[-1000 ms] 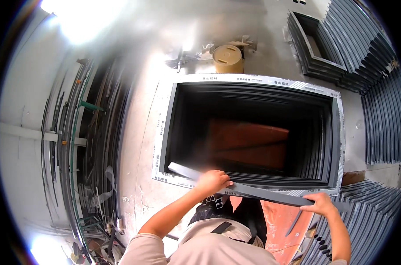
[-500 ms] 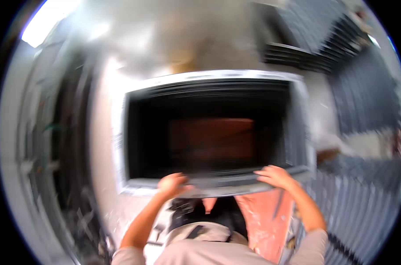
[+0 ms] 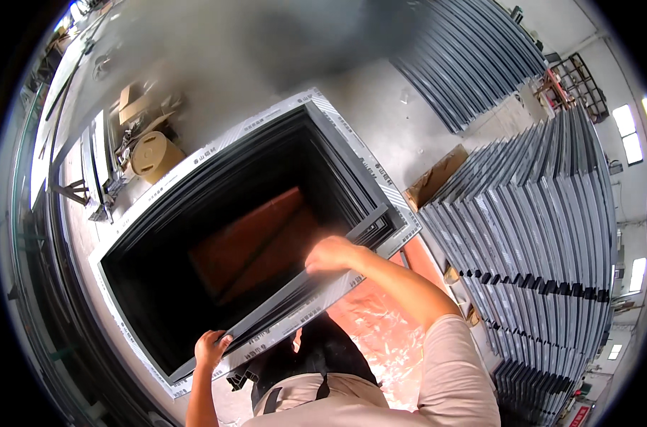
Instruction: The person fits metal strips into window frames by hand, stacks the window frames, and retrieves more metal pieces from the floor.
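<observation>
A tall stack of dark grey rectangular metal frames with white protective film on the edges stands in front of me. My left hand grips the near-left end of a long grey profile bar lying along the stack's near edge. My right hand rests closed on the same bar toward its right end, near the stack's right corner. An orange-brown surface shows deep inside the frames.
Rows of grey frames stand on edge at the right, more lean at the upper right. A round tan drum and cardboard scraps lie at the upper left. Orange film covers the floor by my legs.
My view has swung, so the frame stack now appears rotated. Both hands stay on the long bar, which has come down onto the stack's near edge.
</observation>
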`<state>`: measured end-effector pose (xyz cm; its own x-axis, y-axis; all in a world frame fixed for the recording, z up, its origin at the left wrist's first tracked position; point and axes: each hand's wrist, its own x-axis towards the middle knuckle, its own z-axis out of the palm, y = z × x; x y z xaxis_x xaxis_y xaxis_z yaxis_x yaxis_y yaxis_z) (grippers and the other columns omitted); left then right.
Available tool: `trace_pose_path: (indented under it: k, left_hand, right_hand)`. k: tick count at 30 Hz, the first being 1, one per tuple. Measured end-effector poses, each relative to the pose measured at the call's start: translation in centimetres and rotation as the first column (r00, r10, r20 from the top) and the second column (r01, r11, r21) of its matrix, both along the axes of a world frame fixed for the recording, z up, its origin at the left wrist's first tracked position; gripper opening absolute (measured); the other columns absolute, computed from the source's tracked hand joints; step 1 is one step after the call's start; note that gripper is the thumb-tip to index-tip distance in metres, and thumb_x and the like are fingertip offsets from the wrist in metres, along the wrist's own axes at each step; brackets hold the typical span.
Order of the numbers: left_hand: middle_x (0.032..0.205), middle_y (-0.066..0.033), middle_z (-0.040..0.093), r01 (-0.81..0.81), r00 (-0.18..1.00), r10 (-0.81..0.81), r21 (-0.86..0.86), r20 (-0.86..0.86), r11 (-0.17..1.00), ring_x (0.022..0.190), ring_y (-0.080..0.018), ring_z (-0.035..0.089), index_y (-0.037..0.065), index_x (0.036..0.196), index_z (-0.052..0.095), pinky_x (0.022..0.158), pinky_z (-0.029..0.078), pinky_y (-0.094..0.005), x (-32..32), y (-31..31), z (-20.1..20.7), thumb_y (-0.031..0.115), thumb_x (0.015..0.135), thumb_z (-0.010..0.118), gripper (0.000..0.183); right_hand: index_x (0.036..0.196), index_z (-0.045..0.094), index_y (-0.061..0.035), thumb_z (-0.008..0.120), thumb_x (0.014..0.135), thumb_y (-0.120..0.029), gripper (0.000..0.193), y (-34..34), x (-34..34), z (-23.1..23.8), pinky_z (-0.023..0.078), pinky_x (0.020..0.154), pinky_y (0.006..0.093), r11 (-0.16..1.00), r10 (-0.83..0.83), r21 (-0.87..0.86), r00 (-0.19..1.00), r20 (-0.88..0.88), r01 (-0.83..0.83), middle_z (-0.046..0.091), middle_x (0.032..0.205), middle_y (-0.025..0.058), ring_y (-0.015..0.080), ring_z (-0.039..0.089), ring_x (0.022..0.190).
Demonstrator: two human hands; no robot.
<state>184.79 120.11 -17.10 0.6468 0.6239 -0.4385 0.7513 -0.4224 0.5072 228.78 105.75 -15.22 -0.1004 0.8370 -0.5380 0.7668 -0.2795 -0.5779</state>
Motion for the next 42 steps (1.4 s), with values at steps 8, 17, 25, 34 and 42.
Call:
trace_pose_path:
  k: [8,17,25,34,42]
  left_hand:
    - [0.087,-0.0144,0.066,-0.005,0.998,0.002,0.047,0.057,0.999,0.084,-0.0335,0.065,0.004,0.098,0.074,0.074,0.051,-0.0397,0.0,0.6,0.4,0.045,0.085,0.069,0.043]
    - [0.091,-0.0117,0.069,0.012,0.997,-0.016,-0.053,-0.078,0.999,0.088,-0.0323,0.066,0.007,0.099,0.075,0.077,0.052,-0.0395,-0.1,0.6,-0.1,0.053,0.086,0.066,0.048]
    - [0.086,-0.0101,0.068,-0.007,0.998,0.005,-0.031,-0.068,0.999,0.085,-0.0303,0.066,0.010,0.100,0.076,0.074,0.052,-0.0385,-0.6,0.1,0.0,0.051,0.087,0.066,0.044]
    - [0.086,-0.0097,0.068,0.000,0.996,-0.001,-0.019,-0.088,1.000,0.086,-0.0297,0.066,0.011,0.098,0.076,0.074,0.052,-0.0395,-0.3,-0.2,-0.1,0.055,0.087,0.062,0.047]
    - [0.089,-0.0098,0.068,-0.038,0.997,0.035,-0.033,-0.072,0.999,0.090,-0.0300,0.066,0.010,0.101,0.075,0.078,0.052,-0.0394,-0.8,-0.2,0.1,0.056,0.085,0.064,0.050]
  right_hand:
    - [0.100,0.076,-0.0152,0.067,0.084,-0.040,0.031,2.6,0.4,1.4,0.053,0.085,0.0407,0.995,-0.030,0.096,1.000,-0.008,0.030,0.074,0.096,0.0090,0.0284,0.069,0.095]
    - [0.102,0.076,-0.0145,0.066,0.087,-0.042,0.033,0.8,0.3,-3.4,0.052,0.085,0.0414,0.999,0.000,-0.052,0.995,-0.102,-0.006,0.073,0.101,0.0101,0.0297,0.068,0.096]
    - [0.139,0.051,-0.0095,0.071,0.076,-0.058,0.082,-2.6,-1.8,2.2,0.039,0.102,0.0511,0.946,0.296,0.045,0.914,0.279,-0.320,0.056,0.134,0.0164,0.0313,0.050,0.126]
    - [0.149,0.033,-0.0058,0.078,0.053,-0.070,0.124,-5.5,-1.8,2.2,0.023,0.114,0.0572,0.863,0.313,0.161,0.756,0.574,-0.479,0.045,0.137,0.0187,0.0354,0.040,0.129]
    - [0.146,0.038,-0.0057,0.080,0.056,-0.065,0.116,-4.6,-1.8,2.7,0.028,0.110,0.0542,0.856,0.326,0.195,0.794,0.513,-0.478,0.047,0.132,0.0184,0.0350,0.043,0.125]
